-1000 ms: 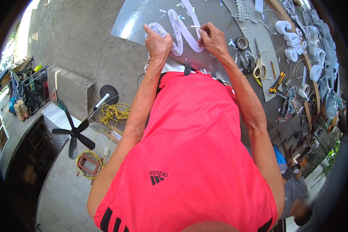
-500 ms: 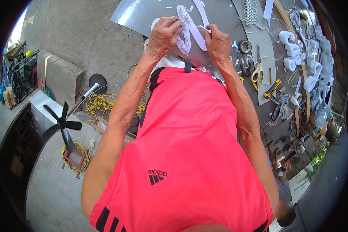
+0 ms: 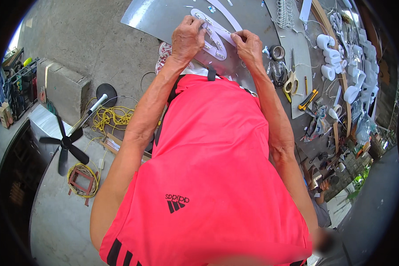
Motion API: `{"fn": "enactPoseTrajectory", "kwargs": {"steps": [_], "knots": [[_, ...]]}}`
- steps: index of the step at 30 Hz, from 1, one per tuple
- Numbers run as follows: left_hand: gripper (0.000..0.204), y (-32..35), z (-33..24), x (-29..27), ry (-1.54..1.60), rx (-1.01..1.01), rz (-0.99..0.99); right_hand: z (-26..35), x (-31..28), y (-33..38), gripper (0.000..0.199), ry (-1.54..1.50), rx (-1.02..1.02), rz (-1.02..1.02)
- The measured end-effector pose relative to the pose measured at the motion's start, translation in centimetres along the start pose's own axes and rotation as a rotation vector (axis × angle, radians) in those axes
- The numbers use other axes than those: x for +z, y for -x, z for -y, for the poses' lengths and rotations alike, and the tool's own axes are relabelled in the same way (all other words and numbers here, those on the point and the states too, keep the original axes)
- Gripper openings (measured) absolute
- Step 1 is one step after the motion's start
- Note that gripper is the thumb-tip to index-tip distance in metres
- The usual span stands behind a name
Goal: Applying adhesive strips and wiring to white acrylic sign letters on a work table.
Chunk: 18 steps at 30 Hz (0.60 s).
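Observation:
On the grey metal table lies a white curved letter-shaped panel, with a string of small light modules and thin wire along it. My left hand is over the panel's left side, its thumb and fingers pinched together by the modules; what they hold is hidden. My right hand pinches a thin white wire at the panel's right edge. The wire stretches leftward across the panel toward my left hand. A white curved strip lies just beyond the panel.
Right of my hands on the metal table are a tape roll, scissors, a yellow-black cutter and white curled strips. To the left stand a fan, a concrete block and yellow cord.
The panel now appears slightly lower and turned in view, and the whole scene has shifted a little left. Both hands stay at the panel, fingers still pinched.

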<state>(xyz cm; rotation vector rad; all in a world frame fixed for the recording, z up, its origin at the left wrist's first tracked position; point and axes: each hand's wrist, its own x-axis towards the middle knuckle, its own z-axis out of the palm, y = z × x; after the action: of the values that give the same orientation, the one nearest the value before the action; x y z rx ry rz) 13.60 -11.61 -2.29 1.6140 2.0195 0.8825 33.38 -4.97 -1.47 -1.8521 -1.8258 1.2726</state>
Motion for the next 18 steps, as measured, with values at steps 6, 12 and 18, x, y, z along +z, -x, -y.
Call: {"fn": "enactPoseTrajectory", "kwargs": {"steps": [6,12,18], "knots": [[0.029,-1.3,-0.1,0.1,-0.059,0.203,-0.115,0.8,0.1,-0.8,0.030,0.080,-0.066,-0.023],[0.036,-3.4,0.2,0.0,-0.099,0.383,0.051,0.9,0.4,-1.3,0.031,0.016,0.003,0.028],[0.033,-5.0,0.5,-0.4,0.041,0.318,0.195,0.8,0.8,-1.6,0.032,0.054,-0.018,-0.022]]}}
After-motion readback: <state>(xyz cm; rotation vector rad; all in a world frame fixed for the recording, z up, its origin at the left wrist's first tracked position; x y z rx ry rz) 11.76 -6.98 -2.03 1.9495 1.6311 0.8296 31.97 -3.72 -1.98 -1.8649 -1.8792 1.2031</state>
